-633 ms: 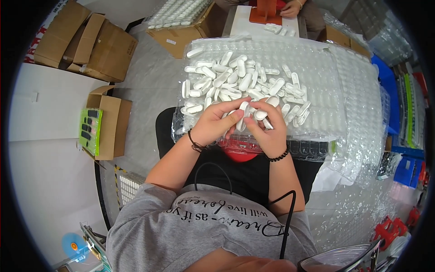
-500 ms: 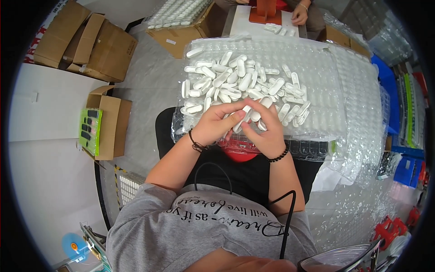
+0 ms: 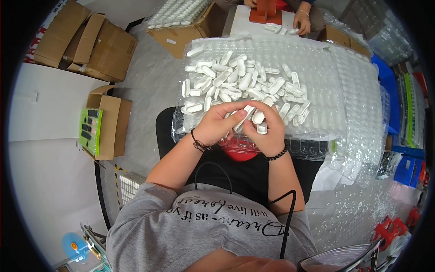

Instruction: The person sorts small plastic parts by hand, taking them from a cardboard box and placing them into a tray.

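My left hand (image 3: 221,120) and my right hand (image 3: 268,129) meet at the near side of a heap of white oval plastic pieces (image 3: 226,77). Between them is a white oval plastic piece (image 3: 244,119), tilted, with my left thumb lying along it. The fingers of both hands close round this piece. Other white pieces show by my right palm; whether that hand also holds them I cannot tell. Beneath the heap lie clear plastic blister trays (image 3: 324,90), stacked in a broad sheet.
Across the table, another person's hand (image 3: 302,21) is at a few white pieces beside an orange-red stand (image 3: 266,13). Cardboard boxes (image 3: 102,45) stand on the left. A blue bin (image 3: 385,90) is at the right. A black cable (image 3: 286,222) hangs over my right arm.
My right hand has shifted slightly and its fingers have turned, showing more of the white pieces by its palm. The other person's hand has moved down to the pieces in front of it.
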Demonstrator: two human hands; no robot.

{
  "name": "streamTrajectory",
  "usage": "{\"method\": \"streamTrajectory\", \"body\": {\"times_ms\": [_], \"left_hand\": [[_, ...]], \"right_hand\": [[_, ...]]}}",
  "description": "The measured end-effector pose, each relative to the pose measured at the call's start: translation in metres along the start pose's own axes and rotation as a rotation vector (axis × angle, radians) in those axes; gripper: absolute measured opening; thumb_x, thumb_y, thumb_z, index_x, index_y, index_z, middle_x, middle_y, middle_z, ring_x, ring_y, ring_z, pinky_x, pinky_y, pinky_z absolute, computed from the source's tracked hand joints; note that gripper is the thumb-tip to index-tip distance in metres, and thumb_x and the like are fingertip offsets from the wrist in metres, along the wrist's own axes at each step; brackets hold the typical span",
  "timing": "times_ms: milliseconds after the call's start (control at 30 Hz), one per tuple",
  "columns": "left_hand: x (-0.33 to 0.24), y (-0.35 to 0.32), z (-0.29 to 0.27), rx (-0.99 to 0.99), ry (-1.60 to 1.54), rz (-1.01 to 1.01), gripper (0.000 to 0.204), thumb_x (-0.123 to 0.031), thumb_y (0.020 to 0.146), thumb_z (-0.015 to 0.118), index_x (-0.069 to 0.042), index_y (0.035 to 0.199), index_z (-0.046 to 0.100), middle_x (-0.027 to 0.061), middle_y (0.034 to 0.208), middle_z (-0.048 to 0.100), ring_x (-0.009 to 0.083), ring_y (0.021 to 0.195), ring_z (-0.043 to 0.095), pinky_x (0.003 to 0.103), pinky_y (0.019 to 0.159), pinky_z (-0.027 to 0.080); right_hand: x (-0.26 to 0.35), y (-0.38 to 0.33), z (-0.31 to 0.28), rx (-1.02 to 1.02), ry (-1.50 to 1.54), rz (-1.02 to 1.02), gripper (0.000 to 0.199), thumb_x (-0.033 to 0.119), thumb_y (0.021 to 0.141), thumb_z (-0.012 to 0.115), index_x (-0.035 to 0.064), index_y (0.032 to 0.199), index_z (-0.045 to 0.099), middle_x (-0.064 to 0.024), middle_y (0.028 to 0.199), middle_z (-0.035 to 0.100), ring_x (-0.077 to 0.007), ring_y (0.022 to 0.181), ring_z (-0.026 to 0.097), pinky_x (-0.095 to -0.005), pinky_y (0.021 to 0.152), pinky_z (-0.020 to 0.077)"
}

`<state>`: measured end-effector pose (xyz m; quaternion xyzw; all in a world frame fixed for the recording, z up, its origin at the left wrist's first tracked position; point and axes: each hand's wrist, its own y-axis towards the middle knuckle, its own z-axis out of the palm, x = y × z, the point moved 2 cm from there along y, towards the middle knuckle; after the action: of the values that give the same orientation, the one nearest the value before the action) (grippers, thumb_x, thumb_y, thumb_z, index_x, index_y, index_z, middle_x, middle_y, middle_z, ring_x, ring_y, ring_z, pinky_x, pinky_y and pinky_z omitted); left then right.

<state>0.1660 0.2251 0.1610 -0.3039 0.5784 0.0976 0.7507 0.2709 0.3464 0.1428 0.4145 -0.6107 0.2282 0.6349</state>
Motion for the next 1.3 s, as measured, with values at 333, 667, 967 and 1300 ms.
{"method": "streamTrajectory", "body": {"times_ms": [333,667,967,1300], "left_hand": [[-0.008,0.0,-0.002,0.085,0.154,-0.09,0.036,-0.026,0.096,0.057,-0.006,0.126,0.059,0.0001,0.082,0.062,0.0045,0.05,0.05,0.02,0.043,0.043],[0.006,0.004,-0.002,-0.058,-0.06,-0.112,0.039,-0.025,0.094,0.06,-0.002,0.125,0.057,0.0006,0.082,0.061,0.005,0.05,0.05,0.02,0.043,0.042],[0.005,0.007,-0.002,-0.052,-0.1,0.023,0.036,-0.02,0.095,0.058,-0.004,0.126,0.055,0.0022,0.094,0.06,0.004,0.056,0.05,0.018,0.045,0.043],[0.002,0.008,-0.004,-0.019,-0.017,0.114,0.03,-0.014,0.094,0.059,-0.003,0.122,0.056,0.0014,0.098,0.057,0.0028,0.066,0.051,0.018,0.046,0.042]], "right_hand": [[-0.015,0.002,-0.01,-0.244,0.359,0.159,0.038,0.0,0.073,0.07,0.009,0.11,0.065,-0.0035,0.09,0.057,-0.0119,0.081,0.057,-0.0258,0.072,0.0469],[-0.001,0.003,-0.004,0.194,-0.035,0.126,0.049,0.004,0.076,0.067,0.0089,0.124,0.059,-0.012,0.101,0.058,-0.0209,0.092,0.059,-0.0298,0.081,0.0476],[0.001,0.0,0.005,-0.033,-0.075,-0.038,0.039,0.002,0.076,0.07,0.0075,0.114,0.063,-0.0127,0.103,0.059,-0.0269,0.094,0.061,-0.0334,0.08,0.0489],[-0.013,-0.005,0.012,-0.053,-0.079,-0.132,0.021,-0.002,0.074,0.071,0.0061,0.092,0.065,-0.0123,0.095,0.058,-0.0286,0.086,0.062,-0.034,0.071,0.0494]]}}
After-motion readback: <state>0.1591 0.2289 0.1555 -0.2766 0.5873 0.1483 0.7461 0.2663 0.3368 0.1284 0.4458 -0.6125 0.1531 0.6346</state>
